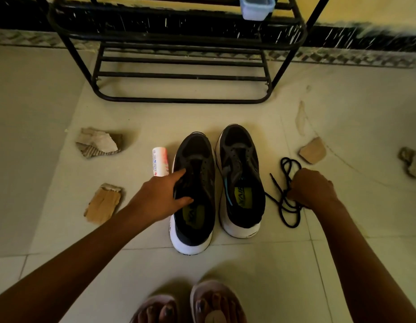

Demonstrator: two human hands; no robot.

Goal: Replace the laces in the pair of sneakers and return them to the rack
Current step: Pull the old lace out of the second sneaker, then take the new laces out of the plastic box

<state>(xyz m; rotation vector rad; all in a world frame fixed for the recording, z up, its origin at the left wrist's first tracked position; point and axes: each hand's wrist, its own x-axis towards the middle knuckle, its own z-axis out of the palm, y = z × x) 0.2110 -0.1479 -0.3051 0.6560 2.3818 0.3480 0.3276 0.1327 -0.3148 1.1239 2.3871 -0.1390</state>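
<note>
A home entryway: tiled floor [249, 276], a black metal shoe rack [179, 78] against a yellow wall [365, 10].

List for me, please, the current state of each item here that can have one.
left sneaker: upright on the floor, unlaced, held at its opening
right sneaker: upright beside it, unlaced, untouched
black laces: loose tangle on the floor, partly gripped
left hand: grips the left sneaker
right hand: curled round the black laces
white bottle: lying on its side
shoe rack: standing upright behind the sneakers
</note>
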